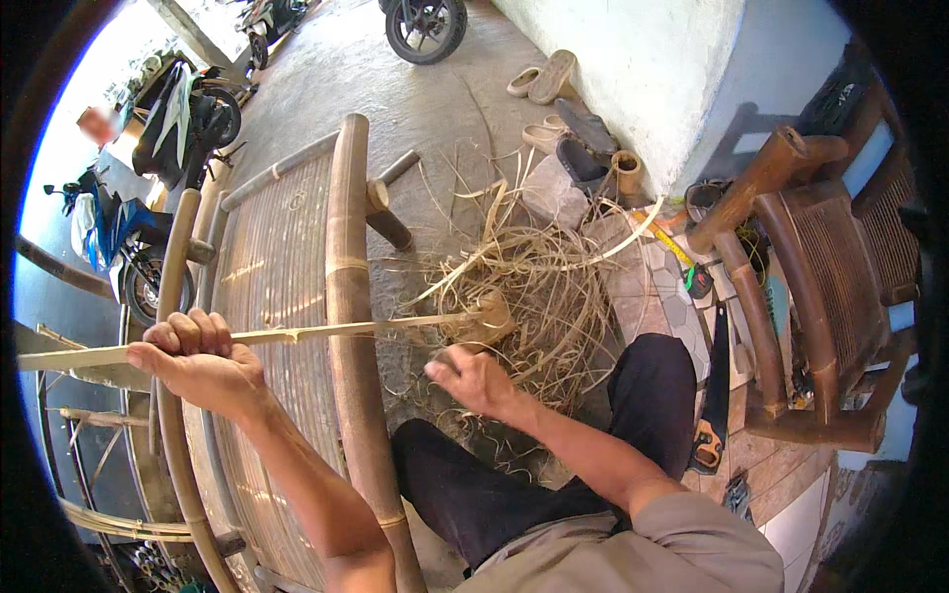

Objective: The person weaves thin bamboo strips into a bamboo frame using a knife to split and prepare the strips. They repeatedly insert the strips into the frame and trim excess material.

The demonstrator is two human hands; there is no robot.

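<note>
Pale split bamboo forms a long strip, its axis running crosswise over the bamboo bench and past both its sides. Above the bench's left side, the left hand grasps the strip with fingers wrapped round it, so this hand is the nearer. Right of the bench, the right hand sits apart from the strip (fingers curled; whether they hold anything, I cannot tell), with the strip's right-hand stretch just ahead of it, reaching the tangled shreds.
</note>
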